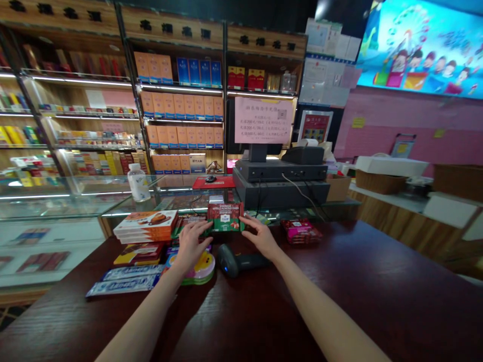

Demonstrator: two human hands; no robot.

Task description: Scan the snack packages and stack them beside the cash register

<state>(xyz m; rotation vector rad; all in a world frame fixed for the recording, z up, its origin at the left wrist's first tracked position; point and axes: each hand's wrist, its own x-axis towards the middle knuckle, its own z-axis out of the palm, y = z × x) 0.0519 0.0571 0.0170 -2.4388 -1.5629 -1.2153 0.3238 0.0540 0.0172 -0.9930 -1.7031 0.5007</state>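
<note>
A red and green packet of almond dark chocolate [225, 217] faces me near the back of the dark counter. My left hand [191, 245] grips its left edge with the fingertips, and my right hand [261, 237] grips its right edge. Behind my left hand lie more green and brown packets [184, 223], partly covered. A black barcode scanner [236, 261] lies on the counter just below the packet, between my forearms. Under and beside my left hand is a stack of rounded, colourful packs [202, 269].
To the left are stacked orange and white biscuit boxes [147, 225], yellow packs [136, 254] and blue-white long packs [126, 281]. Pink and red packets [300, 232] lie at right. Beyond stand a till [281, 191], a white bottle [139, 183] and a glass display case [75, 201].
</note>
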